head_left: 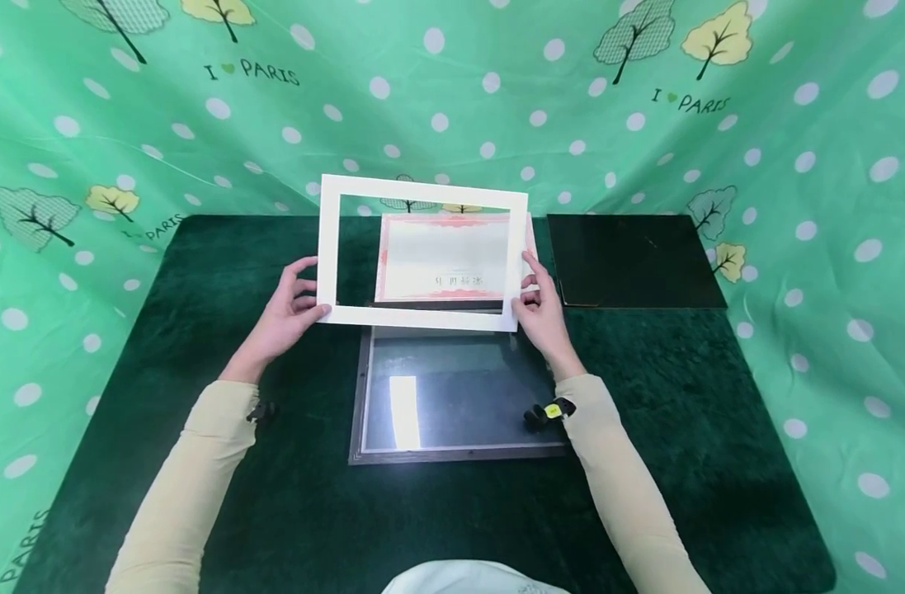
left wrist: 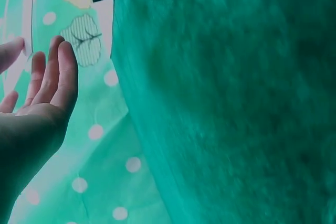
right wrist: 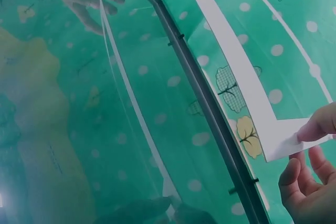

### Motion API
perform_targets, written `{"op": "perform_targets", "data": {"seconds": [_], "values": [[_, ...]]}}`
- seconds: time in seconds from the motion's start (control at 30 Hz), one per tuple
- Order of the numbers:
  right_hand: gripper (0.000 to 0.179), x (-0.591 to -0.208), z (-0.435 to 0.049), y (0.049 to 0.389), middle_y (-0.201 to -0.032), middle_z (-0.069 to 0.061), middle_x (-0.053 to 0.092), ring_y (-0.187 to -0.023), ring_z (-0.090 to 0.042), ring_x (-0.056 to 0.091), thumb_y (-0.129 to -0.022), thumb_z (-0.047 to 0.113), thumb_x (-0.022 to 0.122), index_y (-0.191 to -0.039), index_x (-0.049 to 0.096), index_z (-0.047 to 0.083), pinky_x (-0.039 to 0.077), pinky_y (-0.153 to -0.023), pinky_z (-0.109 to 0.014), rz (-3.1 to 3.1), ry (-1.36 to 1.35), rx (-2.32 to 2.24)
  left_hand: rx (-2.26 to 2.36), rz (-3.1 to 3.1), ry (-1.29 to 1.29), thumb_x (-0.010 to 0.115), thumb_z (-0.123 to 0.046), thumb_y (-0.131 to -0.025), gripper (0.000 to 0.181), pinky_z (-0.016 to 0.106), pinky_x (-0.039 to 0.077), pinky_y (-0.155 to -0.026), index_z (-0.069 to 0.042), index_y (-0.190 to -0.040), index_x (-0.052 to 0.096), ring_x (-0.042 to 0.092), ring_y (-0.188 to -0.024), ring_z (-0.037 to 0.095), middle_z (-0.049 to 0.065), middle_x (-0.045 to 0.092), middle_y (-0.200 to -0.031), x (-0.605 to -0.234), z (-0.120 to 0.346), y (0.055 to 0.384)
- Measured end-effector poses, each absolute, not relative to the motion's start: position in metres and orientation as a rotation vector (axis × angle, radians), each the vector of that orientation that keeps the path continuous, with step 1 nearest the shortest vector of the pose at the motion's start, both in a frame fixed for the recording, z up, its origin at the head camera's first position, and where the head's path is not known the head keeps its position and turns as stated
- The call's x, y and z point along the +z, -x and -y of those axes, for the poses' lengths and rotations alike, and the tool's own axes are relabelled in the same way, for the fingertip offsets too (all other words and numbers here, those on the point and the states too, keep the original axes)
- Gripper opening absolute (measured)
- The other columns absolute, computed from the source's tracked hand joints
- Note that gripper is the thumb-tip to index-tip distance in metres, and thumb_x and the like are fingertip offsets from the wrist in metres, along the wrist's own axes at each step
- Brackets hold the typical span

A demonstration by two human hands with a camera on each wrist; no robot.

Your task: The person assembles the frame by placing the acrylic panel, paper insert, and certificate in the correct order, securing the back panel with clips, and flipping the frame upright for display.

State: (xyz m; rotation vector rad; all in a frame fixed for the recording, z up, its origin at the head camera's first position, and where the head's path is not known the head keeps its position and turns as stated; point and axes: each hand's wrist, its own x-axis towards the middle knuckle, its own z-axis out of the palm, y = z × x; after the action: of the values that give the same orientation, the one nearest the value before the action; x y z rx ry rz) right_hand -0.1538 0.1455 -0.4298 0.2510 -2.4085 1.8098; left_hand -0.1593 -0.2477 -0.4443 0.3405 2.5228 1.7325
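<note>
Both hands hold up a white rectangular picture mat [head_left: 422,318] with a large cut-out window. At its lower left corner my left hand [head_left: 292,301] pinches the border, thumb in front. My right hand [head_left: 543,309] grips the lower right corner; in the right wrist view the thumb presses the face of the mat [right wrist: 233,61] with fingers beneath. Below the mat lies a dark picture frame [head_left: 361,396] with a glossy pane that reflects a light. Through the window shows a certificate [head_left: 437,256] with a red patterned border, partly hidden by the mat's right side.
A black flat board [head_left: 638,260] lies at the back right of the table, which has a dark green cloth [head_left: 289,495]. Green dotted curtains [head_left: 437,82] with trees surround the table on the back and sides.
</note>
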Motion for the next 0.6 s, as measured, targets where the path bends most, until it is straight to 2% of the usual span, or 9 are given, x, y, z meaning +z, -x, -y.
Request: {"op": "perform_targets", "data": {"seconds": [0.17,0.4,0.6], "values": [[0.065,-0.431,-0.157,0.147,-0.109,-0.037,0.037,-0.080,-0.032,0.041,-0.086,-0.017,0.051,-0.147,0.035,-0.001,0.036,-0.062,-0.022,2.401,-0.267,1.790,1.777,-2.493,-0.379,0.057,0.013,-0.090,0.071,0.016,0.048,-0.078,-0.011,-0.148,0.024,0.059,-0.092,0.011,0.025,0.050,-0.116,-0.443,0.239,0.157],[0.067,-0.433,-0.172,0.137,-0.110,-0.034,0.042,-0.082,-0.033,0.045,-0.087,-0.016,0.051,-0.149,0.033,0.002,0.038,-0.065,-0.023,2.457,-0.266,1.755,1.755,-2.512,-0.398,0.054,0.014,-0.091,0.056,0.016,0.046,-0.076,0.002,-0.142,0.034,0.055,-0.094,0.033,0.029,0.050,-0.115,-0.424,0.225,0.146],[0.068,-0.435,-0.183,0.127,-0.107,-0.032,0.046,-0.081,-0.032,0.049,-0.087,-0.016,0.053,-0.149,0.032,0.001,0.039,-0.063,-0.022,2.538,-0.298,1.764,1.705,-2.538,-0.414,0.052,0.016,-0.090,0.046,0.017,0.046,-0.075,0.012,-0.134,0.039,0.054,-0.090,0.034,0.029,0.048,-0.109,-0.411,0.218,0.137]]}}
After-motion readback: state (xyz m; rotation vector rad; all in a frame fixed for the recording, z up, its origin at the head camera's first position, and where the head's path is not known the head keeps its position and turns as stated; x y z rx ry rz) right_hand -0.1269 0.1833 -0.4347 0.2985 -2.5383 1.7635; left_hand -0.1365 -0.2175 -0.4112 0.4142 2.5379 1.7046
